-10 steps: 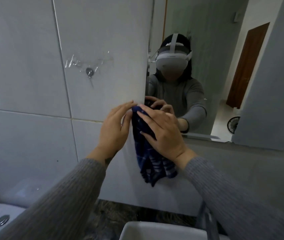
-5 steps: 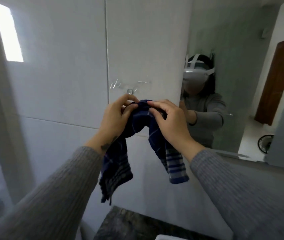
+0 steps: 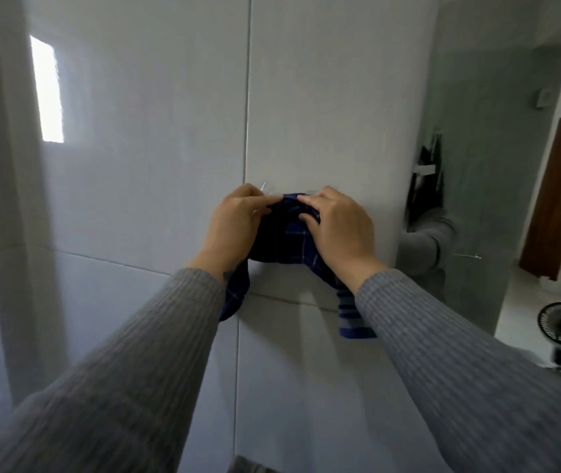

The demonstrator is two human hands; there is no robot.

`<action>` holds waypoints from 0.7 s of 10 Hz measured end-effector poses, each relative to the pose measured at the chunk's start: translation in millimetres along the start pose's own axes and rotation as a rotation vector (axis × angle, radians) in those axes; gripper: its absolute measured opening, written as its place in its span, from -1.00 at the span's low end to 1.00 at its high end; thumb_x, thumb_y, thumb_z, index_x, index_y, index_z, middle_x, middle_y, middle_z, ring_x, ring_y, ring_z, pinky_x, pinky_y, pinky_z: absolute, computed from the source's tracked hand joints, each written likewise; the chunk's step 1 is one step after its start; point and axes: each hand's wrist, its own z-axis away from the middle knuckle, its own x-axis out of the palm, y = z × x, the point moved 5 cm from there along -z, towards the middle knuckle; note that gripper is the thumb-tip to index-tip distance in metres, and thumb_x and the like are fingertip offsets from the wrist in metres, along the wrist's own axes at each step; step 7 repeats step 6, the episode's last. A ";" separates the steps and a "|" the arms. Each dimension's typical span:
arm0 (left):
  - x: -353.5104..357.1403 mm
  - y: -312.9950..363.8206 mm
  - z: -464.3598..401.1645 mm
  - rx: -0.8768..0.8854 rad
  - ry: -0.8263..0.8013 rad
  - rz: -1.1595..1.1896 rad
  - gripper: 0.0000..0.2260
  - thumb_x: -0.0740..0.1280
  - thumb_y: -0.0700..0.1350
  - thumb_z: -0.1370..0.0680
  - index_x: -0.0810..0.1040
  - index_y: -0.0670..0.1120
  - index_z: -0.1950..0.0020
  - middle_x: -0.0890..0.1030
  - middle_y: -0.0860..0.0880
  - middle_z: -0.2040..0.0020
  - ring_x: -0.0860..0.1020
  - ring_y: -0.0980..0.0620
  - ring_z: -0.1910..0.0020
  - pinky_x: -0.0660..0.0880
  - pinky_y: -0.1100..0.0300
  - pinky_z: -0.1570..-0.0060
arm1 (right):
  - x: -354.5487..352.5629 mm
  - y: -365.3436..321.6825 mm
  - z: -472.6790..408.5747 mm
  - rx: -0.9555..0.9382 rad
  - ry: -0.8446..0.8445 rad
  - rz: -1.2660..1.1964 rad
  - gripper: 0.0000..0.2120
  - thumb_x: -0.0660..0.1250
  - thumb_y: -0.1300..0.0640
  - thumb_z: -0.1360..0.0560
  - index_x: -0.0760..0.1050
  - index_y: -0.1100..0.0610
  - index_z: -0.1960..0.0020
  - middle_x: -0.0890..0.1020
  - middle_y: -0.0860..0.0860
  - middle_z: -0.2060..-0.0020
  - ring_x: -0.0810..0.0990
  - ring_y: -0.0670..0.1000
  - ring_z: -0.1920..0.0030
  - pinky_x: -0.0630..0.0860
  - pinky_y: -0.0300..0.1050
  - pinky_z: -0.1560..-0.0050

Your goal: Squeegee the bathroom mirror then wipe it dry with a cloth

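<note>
Head view, left hand (image 3: 234, 223), right hand (image 3: 338, 227), gripping cloth (image 3: 289, 237)

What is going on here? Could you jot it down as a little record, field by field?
place: tiled bathroom wall, beside the mirror
left hand: pinching the cloth's top edge
right hand: gripping the cloth
cloth: dark blue checked, held up against the tiles, ends drooping either side
mirror: at right, reflecting a brown door and a fan
sleeves: grey ribbed knit
squeegee: not in view
</note>
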 end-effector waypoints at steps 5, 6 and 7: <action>36.8 -7.5 53.9 -0.288 -0.127 0.096 -0.51 0.14 -0.32 -0.56 0.38 0.08 -0.43 0.52 0.01 -0.14 0.46 0.11 -0.03 0.34 0.32 -0.03 | 35.0 -7.7 64.6 0.407 -0.197 -0.240 -0.60 0.21 0.05 -0.60 0.35 -0.03 -0.43 0.56 0.04 -0.23 0.54 0.07 -0.18 0.51 -0.02 -0.11; 29.5 3.0 79.3 -0.336 -0.130 0.101 -0.49 0.16 -0.30 -0.56 0.25 0.03 -0.49 0.41 -0.05 -0.37 0.39 0.02 -0.28 0.23 0.31 -0.19 | 20.3 -13.3 94.7 0.416 -0.310 -0.293 -0.59 0.26 0.04 -0.57 0.37 -0.02 -0.41 0.50 0.04 -0.23 0.50 0.05 -0.19 0.47 -0.09 -0.13; 29.5 3.0 79.3 -0.336 -0.130 0.101 -0.49 0.16 -0.30 -0.56 0.25 0.03 -0.49 0.41 -0.05 -0.37 0.39 0.02 -0.28 0.23 0.31 -0.19 | 20.3 -13.3 94.7 0.416 -0.310 -0.293 -0.59 0.26 0.04 -0.57 0.37 -0.02 -0.41 0.50 0.04 -0.23 0.50 0.05 -0.19 0.47 -0.09 -0.13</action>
